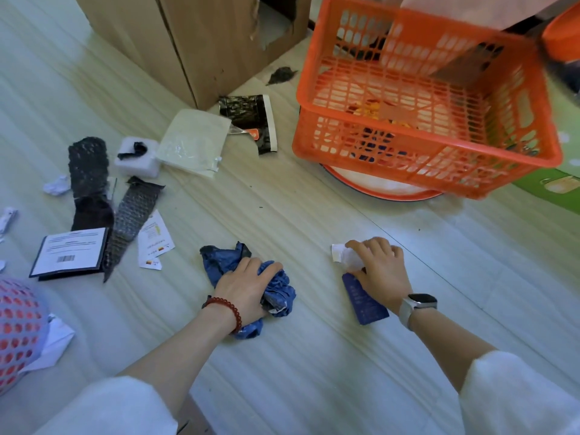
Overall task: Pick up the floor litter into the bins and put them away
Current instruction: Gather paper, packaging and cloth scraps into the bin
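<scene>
My left hand [243, 285] presses down on a crumpled blue plastic bag [279, 288] on the pale floor, fingers closed around it. My right hand [381, 270] rests on a crumpled white paper [343, 255] and the top of a dark blue card [365, 304], fingers curled over both. An orange lattice basket [439, 161] with some litter inside stands farther off to the right, on a round orange-rimmed tray [376, 188]. More litter lies at the left: black bubble-wrap strips [89, 171], a white foam block [138, 157], a pale pouch [193, 141], a black wrapper [251, 120].
A large cardboard box [201, 42] stands at the back. A labelled black booklet [70, 254] and small white leaflets [153, 243] lie left. A perforated red-and-white bin [18, 328] is at the left edge. A green mat [552, 189] borders the right.
</scene>
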